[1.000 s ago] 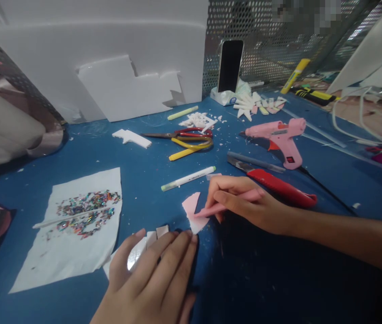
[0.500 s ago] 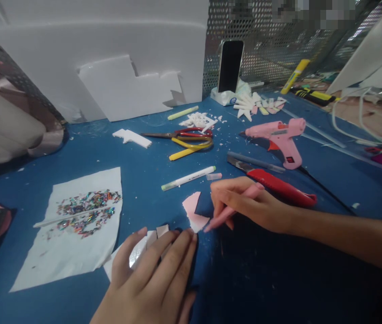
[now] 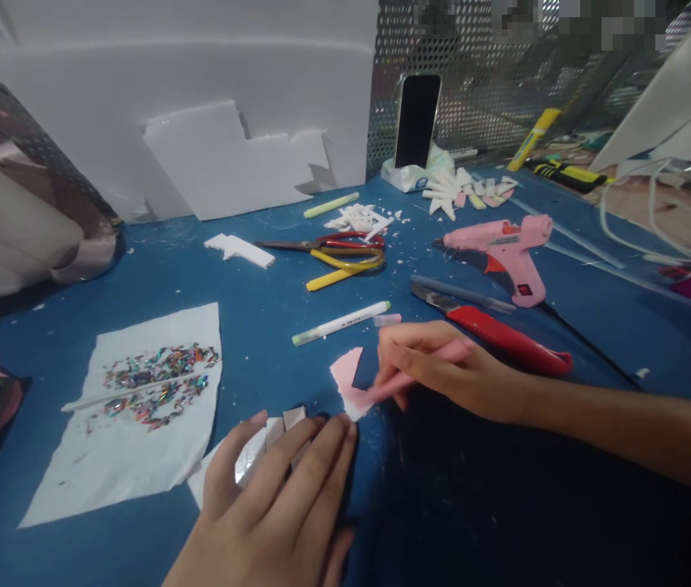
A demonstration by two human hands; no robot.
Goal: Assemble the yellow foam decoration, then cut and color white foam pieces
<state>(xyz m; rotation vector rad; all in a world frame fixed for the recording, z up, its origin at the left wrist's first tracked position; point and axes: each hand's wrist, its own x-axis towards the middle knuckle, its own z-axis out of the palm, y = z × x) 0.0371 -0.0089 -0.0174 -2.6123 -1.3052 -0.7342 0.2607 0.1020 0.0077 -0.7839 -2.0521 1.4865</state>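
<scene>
My right hand is closed around a pink marker. Its tip meets the lower arm of a small notched piece, coloured pink on most of its face and white near the bottom. My left hand lies flat with fingers stretched out, the fingertips at that piece's lower edge. White blocks and a shiny strip show partly beneath the left fingers; the rest is hidden. Just beyond the hands lie a white marker with green ends and a small pink cap.
At right are a red-handled utility knife and a pink glue gun. Scissors, a yellow marker cap or pen and white scraps lie farther back. Glittery bits cover a paper sheet at left. A phone stands behind.
My right hand has shifted slightly left, bringing the marker tip from beside the notched piece onto its lower part. My left hand has stayed in place.
</scene>
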